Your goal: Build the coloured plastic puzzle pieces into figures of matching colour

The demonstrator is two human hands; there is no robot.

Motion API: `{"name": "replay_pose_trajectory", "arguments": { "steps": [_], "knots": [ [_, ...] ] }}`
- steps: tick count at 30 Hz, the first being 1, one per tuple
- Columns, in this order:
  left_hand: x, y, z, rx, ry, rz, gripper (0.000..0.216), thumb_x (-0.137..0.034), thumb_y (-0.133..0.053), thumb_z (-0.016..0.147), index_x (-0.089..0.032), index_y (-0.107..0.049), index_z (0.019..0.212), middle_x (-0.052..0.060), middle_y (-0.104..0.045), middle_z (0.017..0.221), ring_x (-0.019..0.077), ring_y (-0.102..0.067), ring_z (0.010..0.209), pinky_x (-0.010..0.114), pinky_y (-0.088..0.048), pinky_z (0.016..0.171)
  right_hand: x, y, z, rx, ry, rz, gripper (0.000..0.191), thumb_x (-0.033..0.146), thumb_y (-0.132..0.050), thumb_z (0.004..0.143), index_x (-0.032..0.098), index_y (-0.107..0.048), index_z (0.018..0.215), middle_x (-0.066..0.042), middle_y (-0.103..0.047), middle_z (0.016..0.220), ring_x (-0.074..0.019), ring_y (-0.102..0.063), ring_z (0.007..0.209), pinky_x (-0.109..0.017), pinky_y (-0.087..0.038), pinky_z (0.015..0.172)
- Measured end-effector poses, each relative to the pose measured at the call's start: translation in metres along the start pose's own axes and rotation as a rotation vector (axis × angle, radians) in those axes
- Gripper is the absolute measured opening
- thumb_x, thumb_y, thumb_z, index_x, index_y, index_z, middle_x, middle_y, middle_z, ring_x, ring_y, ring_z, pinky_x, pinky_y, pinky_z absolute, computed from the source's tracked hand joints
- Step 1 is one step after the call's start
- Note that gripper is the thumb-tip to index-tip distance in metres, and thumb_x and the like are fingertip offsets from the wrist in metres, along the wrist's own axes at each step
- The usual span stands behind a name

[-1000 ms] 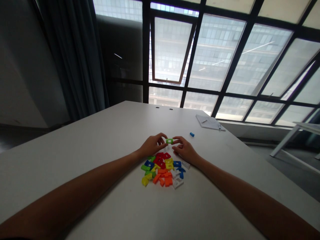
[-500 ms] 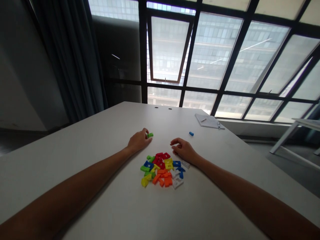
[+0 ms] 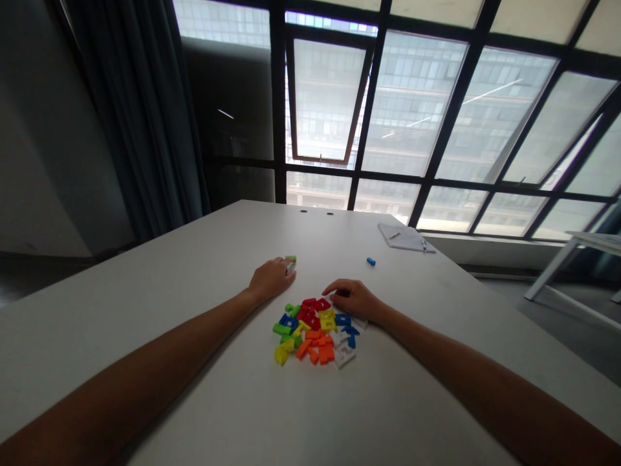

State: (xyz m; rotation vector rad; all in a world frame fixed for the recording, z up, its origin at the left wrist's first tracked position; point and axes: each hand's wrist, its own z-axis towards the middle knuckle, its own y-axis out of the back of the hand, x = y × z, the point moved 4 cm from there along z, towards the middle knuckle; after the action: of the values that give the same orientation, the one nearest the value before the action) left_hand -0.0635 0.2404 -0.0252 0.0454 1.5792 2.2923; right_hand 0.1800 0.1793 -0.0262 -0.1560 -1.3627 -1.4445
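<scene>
I'm watching the left hand (image 3: 272, 279) resting on the white table (image 3: 160, 323), its fingertips (image 3: 286, 262) touching a green plastic block (image 3: 290, 258), though I cannot tell whether they're gripping it. The right hand (image 3: 354, 300) is lying empty, fingers loosely curled, just beside a heap of coloured plastic pieces (image 3: 315, 333). A blue plastic piece (image 3: 371, 261) and a notepad (image 3: 405, 237) are sitting farther off, before a tall steel-framed window (image 3: 412, 110).

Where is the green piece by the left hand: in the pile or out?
Out: the green piece touches the left hand, apart from the pile.
</scene>
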Motion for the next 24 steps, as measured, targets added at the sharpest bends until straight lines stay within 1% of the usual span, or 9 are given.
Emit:
{"name": "replay_pose_trajectory", "arguments": {
  "steps": [2,4,7,9,12,15,17,20,24],
  "knots": [
    [-0.005,0.002,-0.002,0.021,-0.057,-0.03,0.04,-0.041,-0.047,0.095,-0.029,-0.066,0.128,0.007,-0.07,0.117,0.0245,-0.065,0.098,0.03,-0.048,0.075,0.005,-0.002,0.0,0.048,0.056,-0.015,0.025,0.026,-0.063,0.088,0.02,-0.077,0.108,-0.006,-0.073,0.103,-0.0164,-0.063,0.08,-0.028,-0.05,0.072],
    [-0.014,0.005,-0.005,0.058,-0.184,-0.078,0.034,-0.04,-0.048,0.095,-0.029,-0.07,0.119,0.004,-0.072,0.105,0.0213,-0.066,0.09,0.028,-0.047,0.072,0.007,-0.004,0.0,0.088,0.075,-0.039,0.028,0.028,-0.063,0.09,0.022,-0.075,0.114,-0.006,-0.072,0.11,-0.0168,-0.064,0.083,-0.028,-0.051,0.074],
    [-0.029,0.008,-0.012,0.103,-0.366,-0.134,0.03,-0.04,-0.048,0.095,-0.029,-0.072,0.111,0.002,-0.071,0.089,0.0187,-0.064,0.078,0.027,-0.043,0.067,0.008,-0.005,0.001,0.118,0.052,-0.056,0.028,0.03,-0.065,0.09,0.024,-0.075,0.116,-0.006,-0.071,0.118,-0.016,-0.064,0.082,-0.028,-0.052,0.074],
    [-0.037,0.009,-0.016,0.119,-0.417,-0.151,0.029,-0.039,-0.049,0.095,-0.029,-0.072,0.109,0.001,-0.07,0.085,0.0181,-0.063,0.075,0.027,-0.041,0.064,0.007,-0.005,0.001,0.124,0.031,-0.052,0.027,0.03,-0.067,0.089,0.024,-0.075,0.114,-0.005,-0.072,0.116,-0.0159,-0.064,0.082,-0.028,-0.052,0.074],
    [-0.046,0.01,-0.022,0.151,-0.464,-0.17,0.026,-0.038,-0.052,0.094,-0.028,-0.071,0.108,0.001,-0.07,0.081,0.0171,-0.061,0.07,0.026,-0.039,0.062,0.003,-0.004,0.001,0.104,-0.034,-0.034,0.026,0.032,-0.07,0.086,0.022,-0.076,0.109,-0.004,-0.073,0.098,-0.0163,-0.063,0.078,-0.028,-0.051,0.071],
    [-0.05,0.01,-0.026,0.195,-0.507,-0.203,0.025,-0.037,-0.055,0.092,-0.027,-0.07,0.109,0.0,-0.07,0.08,0.0164,-0.061,0.069,0.026,-0.038,0.061,-0.004,-0.001,0.002,0.04,-0.126,0.044,0.026,0.031,-0.071,0.083,0.019,-0.075,0.106,-0.001,-0.07,0.08,-0.0155,-0.062,0.072,-0.026,-0.049,0.065],
    [-0.051,0.011,-0.027,0.219,-0.518,-0.235,0.028,-0.038,-0.058,0.09,-0.027,-0.068,0.114,-0.001,-0.069,0.08,0.0162,-0.062,0.069,0.026,-0.039,0.062,-0.008,0.002,0.003,-0.026,-0.172,0.093,0.026,0.031,-0.072,0.082,0.018,-0.073,0.104,-0.001,-0.069,0.078,-0.0147,-0.061,0.069,-0.025,-0.048,0.062],
    [-0.051,0.011,-0.027,0.244,-0.503,-0.273,0.038,-0.044,-0.062,0.089,-0.028,-0.064,0.123,-0.001,-0.068,0.079,0.0165,-0.062,0.069,0.025,-0.039,0.062,-0.012,0.005,0.003,-0.115,-0.22,0.145,0.027,0.033,-0.074,0.08,0.017,-0.07,0.101,-0.001,-0.068,0.078,-0.0131,-0.059,0.064,-0.024,-0.047,0.058],
    [-0.054,0.01,-0.028,0.233,-0.45,-0.306,0.045,-0.051,-0.061,0.09,-0.027,-0.059,0.129,0.0,-0.07,0.083,0.0174,-0.063,0.07,0.025,-0.038,0.061,-0.013,0.004,0.004,-0.122,-0.224,0.193,0.028,0.032,-0.076,0.077,0.017,-0.068,0.099,0.0,-0.068,0.077,-0.0127,-0.06,0.062,-0.024,-0.047,0.056]
  ]
}}
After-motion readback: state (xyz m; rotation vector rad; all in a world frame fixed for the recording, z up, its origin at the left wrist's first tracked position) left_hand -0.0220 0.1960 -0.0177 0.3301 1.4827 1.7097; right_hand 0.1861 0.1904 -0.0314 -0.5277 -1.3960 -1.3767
